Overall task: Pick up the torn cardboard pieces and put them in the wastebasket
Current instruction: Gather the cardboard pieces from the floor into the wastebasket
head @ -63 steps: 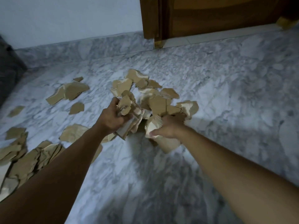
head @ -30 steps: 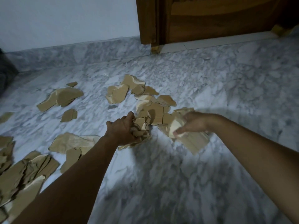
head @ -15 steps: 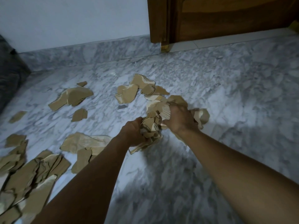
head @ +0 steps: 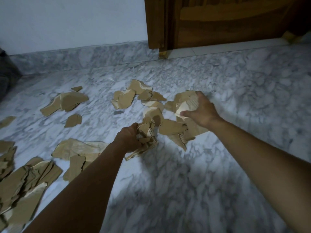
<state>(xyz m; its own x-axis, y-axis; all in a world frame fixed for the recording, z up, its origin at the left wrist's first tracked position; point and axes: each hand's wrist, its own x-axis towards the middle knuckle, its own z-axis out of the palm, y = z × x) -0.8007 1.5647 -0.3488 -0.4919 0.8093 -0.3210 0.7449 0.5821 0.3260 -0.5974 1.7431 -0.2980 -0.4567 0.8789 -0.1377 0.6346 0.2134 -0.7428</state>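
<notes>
I have my left hand (head: 130,139) clenched around a crumpled bundle of cardboard scraps (head: 148,133), held just above the marble floor (head: 227,91) near the middle of the view. My right hand (head: 201,111), at about 1 o'clock from the left, is closed on a pale torn piece (head: 186,105), thumb in front and fingers curled over its far edge, at the right end of the central heap (head: 175,130). More torn pieces lie flat at 12 o'clock (head: 131,96), a larger slab at 10 o'clock (head: 67,102), and a thick pile at 8 o'clock (head: 25,184) by my left forearm. A wooden door (head: 218,21) stands at the far edge. I see no wastebasket from here.
</notes>
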